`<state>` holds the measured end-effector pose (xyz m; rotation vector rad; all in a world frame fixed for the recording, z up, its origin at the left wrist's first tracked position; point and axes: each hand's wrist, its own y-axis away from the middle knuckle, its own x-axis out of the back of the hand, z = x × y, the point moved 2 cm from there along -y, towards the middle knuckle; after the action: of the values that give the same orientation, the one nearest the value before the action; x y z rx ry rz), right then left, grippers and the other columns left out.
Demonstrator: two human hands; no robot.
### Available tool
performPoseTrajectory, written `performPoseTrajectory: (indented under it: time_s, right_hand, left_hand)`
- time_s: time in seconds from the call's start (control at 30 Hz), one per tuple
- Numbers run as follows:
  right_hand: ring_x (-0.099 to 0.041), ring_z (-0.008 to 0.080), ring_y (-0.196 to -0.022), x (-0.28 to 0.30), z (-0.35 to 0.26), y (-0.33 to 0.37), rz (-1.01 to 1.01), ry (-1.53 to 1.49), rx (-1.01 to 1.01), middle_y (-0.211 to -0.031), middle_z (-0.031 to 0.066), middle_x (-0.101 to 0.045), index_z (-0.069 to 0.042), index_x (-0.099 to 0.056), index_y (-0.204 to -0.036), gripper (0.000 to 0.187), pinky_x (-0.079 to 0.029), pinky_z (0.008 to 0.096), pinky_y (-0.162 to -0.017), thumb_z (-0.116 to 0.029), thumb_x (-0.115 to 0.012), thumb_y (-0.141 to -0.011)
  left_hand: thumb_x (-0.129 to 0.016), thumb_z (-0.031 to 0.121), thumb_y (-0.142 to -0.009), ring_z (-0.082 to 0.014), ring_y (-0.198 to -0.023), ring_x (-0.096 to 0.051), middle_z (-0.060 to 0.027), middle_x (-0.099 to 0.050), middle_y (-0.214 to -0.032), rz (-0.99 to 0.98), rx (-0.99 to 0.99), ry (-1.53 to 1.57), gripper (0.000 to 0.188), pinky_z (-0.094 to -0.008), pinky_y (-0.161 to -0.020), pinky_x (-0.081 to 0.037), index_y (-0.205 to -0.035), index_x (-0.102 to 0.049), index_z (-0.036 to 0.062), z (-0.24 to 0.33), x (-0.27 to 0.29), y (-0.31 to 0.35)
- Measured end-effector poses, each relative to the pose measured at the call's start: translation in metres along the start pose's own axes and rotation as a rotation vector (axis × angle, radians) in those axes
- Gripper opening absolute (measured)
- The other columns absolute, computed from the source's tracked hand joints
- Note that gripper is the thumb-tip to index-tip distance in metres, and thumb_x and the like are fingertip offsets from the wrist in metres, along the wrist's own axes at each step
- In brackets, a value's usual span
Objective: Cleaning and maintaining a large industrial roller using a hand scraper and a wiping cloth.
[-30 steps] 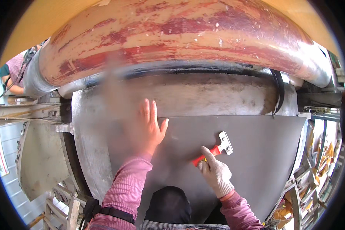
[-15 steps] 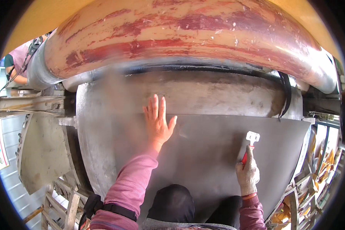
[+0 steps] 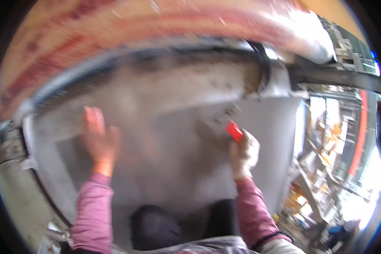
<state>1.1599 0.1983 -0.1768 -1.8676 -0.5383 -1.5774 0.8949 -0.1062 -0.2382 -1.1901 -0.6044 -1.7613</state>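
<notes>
A dark grey sheet (image 3: pixel 178 156) lies over a broad, worn metal bed in front of me. My left hand (image 3: pixel 100 137) is bare and open, its fingers stretched forward over the sheet's far left part; blur hides whether it touches. My right hand (image 3: pixel 246 154), in a pale knitted glove, is closed round a red-handled scraper (image 3: pixel 234 131). The scraper's flat, light-coloured head points forward and left, over the far right part of the sheet. Motion smears the head, and I cannot tell if it touches the surface.
A large tan roller (image 3: pixel 156 25) with red stains spans the far side. A black strap (image 3: pixel 262 67) hangs by its right end. Wooden frames and yellowish scraps (image 3: pixel 309 190) crowd the right side. A pale panel (image 3: pixel 12 190) stands at the left. My dark-clad knees (image 3: pixel 154 228) are at the near edge.
The view has swung to the right and tilted. My left hand stays spread. The scraper in my right hand has turned from pointing straight ahead to pointing forward and left.
</notes>
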Motion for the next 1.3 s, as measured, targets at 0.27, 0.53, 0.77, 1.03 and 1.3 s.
performPoseTrajectory:
  time_s: [0.27, 0.53, 0.77, 1.03, 1.3]
  right_hand:
    - [-0.06, 0.0219, -0.079, -0.061, 0.028, 0.029, 0.033, -0.374, -0.254, -0.089, 0.0095, -0.063, -0.004, -0.058, -0.105, 0.032, -0.048, 0.0359, -0.078, -0.03, -0.06, -0.087]
    - [-0.053, 0.0334, -0.109, -0.057, 0.06, 0.018, 0.079, -0.114, -0.055, -0.119, 0.0161, -0.058, -0.001, -0.051, -0.126, 0.042, -0.042, 0.0422, -0.097, -0.017, -0.059, -0.089]
    - [-0.054, 0.0318, -0.108, -0.062, 0.051, 0.022, 0.071, -0.037, -0.04, -0.118, 0.0152, -0.058, -0.002, -0.052, -0.125, 0.04, -0.043, 0.0412, -0.094, -0.02, -0.058, -0.09]
    - [-0.055, 0.0323, -0.106, -0.051, 0.047, 0.019, 0.087, -0.053, -0.032, -0.115, 0.0156, -0.059, -0.002, -0.052, -0.125, 0.039, -0.044, 0.0413, -0.093, -0.02, -0.058, -0.091]
    - [-0.055, 0.0325, -0.107, -0.051, 0.044, 0.016, 0.087, -0.062, -0.018, -0.115, 0.0158, -0.059, -0.001, -0.052, -0.125, 0.039, -0.043, 0.0414, -0.094, -0.019, -0.058, -0.09]
  left_hand:
    - [-0.061, 0.029, -0.083, -0.0393, -0.139, -0.026, -0.0225, -0.032, -0.147, -0.136, 0.176, -0.161, 0.068, -0.0537, -0.112, -0.019, -0.14, -0.038, 0.0019, -0.005, 0.019, 0.005]
    - [-0.058, 0.044, -0.085, -0.042, -0.141, -0.014, -0.0207, -0.011, -0.155, -0.012, -0.021, -0.131, 0.084, -0.0603, -0.111, -0.013, -0.149, -0.019, 0.0058, 0.013, 0.002, 0.001]
    - [-0.053, 0.046, -0.088, -0.0399, -0.142, -0.015, -0.0187, -0.008, -0.156, -0.026, -0.006, -0.149, 0.082, -0.0569, -0.113, -0.011, -0.149, -0.017, 0.0052, 0.007, 0.009, 0.004]
    - [-0.053, 0.045, -0.088, -0.04, -0.141, -0.015, -0.0181, -0.008, -0.156, -0.008, -0.004, -0.114, 0.082, -0.0564, -0.113, -0.011, -0.149, -0.016, 0.0051, 0.009, 0.008, 0.003]
    - [-0.055, 0.041, -0.088, -0.0402, -0.142, -0.014, -0.0206, -0.009, -0.155, 0.012, -0.01, -0.072, 0.081, -0.0569, -0.113, -0.012, -0.149, -0.017, 0.0038, 0.004, 0.015, -0.002]
